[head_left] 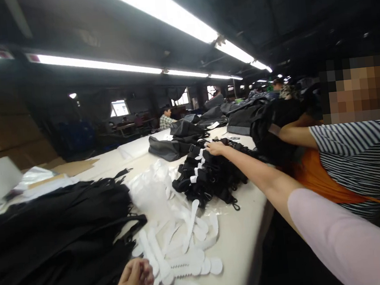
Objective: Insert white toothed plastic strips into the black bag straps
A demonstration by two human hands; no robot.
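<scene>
My right hand (pixel 215 148) reaches far across the table to a pile of black webbing straps (pixel 218 175) with hooks and white bands. Its fingers are closed at the pile's far edge, apparently on a strap; the fingertips are partly hidden. My left hand (pixel 133 280) is low in front of me with its fingers curled together, and anything inside them is hidden. Just right of that hand lie loose white strips (pixel 188 266) with rounded ends and notched edges. A clear plastic bag (pixel 150 189) sits between these strips and the strap pile.
Heaped black fabric (pixel 58 240) covers the left of the pale table (pixel 239 236). Black bags (pixel 167 148) lie farther back. On the right, a co-worker in a striped shirt (pixel 355 153) and orange apron handles dark fabric (pixel 268 121). Cardboard boxes (pixel 8 137) stand at left.
</scene>
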